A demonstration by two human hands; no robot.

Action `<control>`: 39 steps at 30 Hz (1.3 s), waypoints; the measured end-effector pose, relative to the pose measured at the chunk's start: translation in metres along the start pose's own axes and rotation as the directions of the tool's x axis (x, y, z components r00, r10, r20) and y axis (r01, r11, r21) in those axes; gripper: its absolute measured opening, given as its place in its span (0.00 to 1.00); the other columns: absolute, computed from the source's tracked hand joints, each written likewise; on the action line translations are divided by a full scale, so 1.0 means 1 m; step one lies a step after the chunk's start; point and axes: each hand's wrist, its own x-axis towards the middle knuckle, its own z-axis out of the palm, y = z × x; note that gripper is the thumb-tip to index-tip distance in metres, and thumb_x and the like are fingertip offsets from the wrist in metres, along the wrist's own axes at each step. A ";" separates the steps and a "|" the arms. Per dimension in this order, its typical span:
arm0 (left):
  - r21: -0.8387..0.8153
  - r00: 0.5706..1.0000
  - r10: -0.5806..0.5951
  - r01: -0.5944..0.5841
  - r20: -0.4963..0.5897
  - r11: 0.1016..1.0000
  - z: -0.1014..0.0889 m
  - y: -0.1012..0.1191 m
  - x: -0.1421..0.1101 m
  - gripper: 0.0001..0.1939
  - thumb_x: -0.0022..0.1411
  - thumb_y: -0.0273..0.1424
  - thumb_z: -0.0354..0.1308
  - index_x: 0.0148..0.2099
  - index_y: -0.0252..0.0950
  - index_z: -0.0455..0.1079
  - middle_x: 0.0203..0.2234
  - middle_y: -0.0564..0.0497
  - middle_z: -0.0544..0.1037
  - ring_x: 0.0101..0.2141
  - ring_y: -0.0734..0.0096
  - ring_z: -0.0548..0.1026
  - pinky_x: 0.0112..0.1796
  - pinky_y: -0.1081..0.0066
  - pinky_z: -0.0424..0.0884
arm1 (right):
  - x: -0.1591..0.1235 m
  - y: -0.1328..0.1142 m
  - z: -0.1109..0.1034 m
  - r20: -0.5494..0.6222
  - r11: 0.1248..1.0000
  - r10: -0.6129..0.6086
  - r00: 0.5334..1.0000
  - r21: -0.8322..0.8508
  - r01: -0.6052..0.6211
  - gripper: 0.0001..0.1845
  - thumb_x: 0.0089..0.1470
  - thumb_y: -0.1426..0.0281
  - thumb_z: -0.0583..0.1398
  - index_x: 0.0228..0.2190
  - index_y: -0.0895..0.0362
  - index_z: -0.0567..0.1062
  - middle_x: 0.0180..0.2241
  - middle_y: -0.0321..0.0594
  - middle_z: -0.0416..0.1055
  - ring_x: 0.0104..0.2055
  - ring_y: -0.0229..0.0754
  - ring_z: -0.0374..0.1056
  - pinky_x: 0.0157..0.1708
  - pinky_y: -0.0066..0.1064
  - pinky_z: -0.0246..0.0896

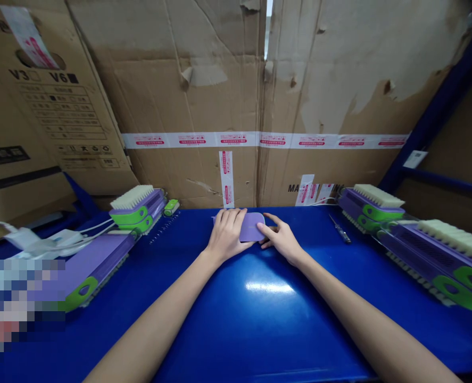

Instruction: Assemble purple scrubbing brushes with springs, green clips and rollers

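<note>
Lilac plastic shell (251, 226), flat with rounded corners, lies on the glossy blue metal table (259, 319) at the far edge, right between the two hands and close to the taped brown cardboard wall (228, 106) behind them. The left hand (225, 234) rests palm-down over the shell's left side, fingers loosely curled and together, covering part of it and gripping its edge. The right hand (280, 239) meets the shell from the other side: its thumb presses on the top face near the right edge while the other fingers spread half open beside and under it, so both hands hold the piece between them.

Well out to the left of the left hand lie purple and green scrubbing brushes with cream bristles (138, 205), with a small green clip (171, 207) just beside them and white cables (44, 242) further left. To the right of the right hand, near it, lies a slim screwdriver (340, 229); beyond it sits another row of purple and green brushes (419, 239).
</note>
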 end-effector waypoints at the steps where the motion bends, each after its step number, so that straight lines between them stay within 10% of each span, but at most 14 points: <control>1: 0.006 1.000 -0.016 0.016 -0.006 1.000 0.000 0.000 0.000 0.37 0.52 0.47 0.58 0.57 0.27 0.60 0.48 0.34 0.71 0.47 0.48 0.68 0.50 0.51 0.60 | 0.000 0.000 0.000 -0.009 1.000 0.005 1.000 0.009 -0.005 0.37 0.50 0.60 0.63 0.57 0.62 0.59 0.22 0.36 0.71 0.22 0.37 0.70 0.22 0.28 0.72; 18: 0.048 0.995 -0.076 0.073 0.066 0.996 0.005 -0.011 -0.004 0.34 0.54 0.49 0.56 0.56 0.31 0.62 0.53 0.34 0.67 0.55 0.48 0.64 0.55 0.47 0.54 | 0.006 0.003 -0.004 -0.085 0.987 0.126 0.988 0.111 -0.116 0.32 0.56 0.59 0.57 0.57 0.63 0.56 0.16 0.35 0.69 0.18 0.38 0.68 0.17 0.27 0.68; 27: 0.056 0.991 -0.103 0.098 0.089 0.994 0.011 -0.022 -0.009 0.26 0.59 0.38 0.56 0.56 0.29 0.61 0.53 0.35 0.68 0.55 0.51 0.64 0.56 0.50 0.56 | 0.007 0.001 -0.006 -0.177 0.984 0.143 0.974 0.133 -0.120 0.32 0.55 0.65 0.57 0.58 0.61 0.53 0.33 0.44 0.72 0.28 0.39 0.72 0.22 0.29 0.71; 32: 0.068 0.985 -0.131 0.124 0.116 0.990 0.009 -0.020 -0.008 0.25 0.61 0.40 0.53 0.56 0.30 0.61 0.55 0.35 0.66 0.57 0.51 0.62 0.56 0.50 0.56 | 0.007 0.009 -0.009 -0.226 0.968 -0.157 0.961 -0.226 0.105 0.29 0.54 0.62 0.56 0.56 0.59 0.59 0.41 0.46 0.70 0.33 0.42 0.71 0.26 0.35 0.72; 39: 0.027 0.968 -0.182 0.180 0.173 0.983 0.011 -0.019 -0.011 0.26 0.63 0.36 0.49 0.61 0.32 0.56 0.58 0.35 0.60 0.59 0.50 0.57 0.54 0.52 0.60 | 0.002 0.009 -0.011 0.040 0.469 -0.710 0.703 -0.717 0.515 0.19 0.56 0.69 0.53 0.49 0.56 0.68 0.46 0.47 0.70 0.49 0.48 0.65 0.46 0.42 0.66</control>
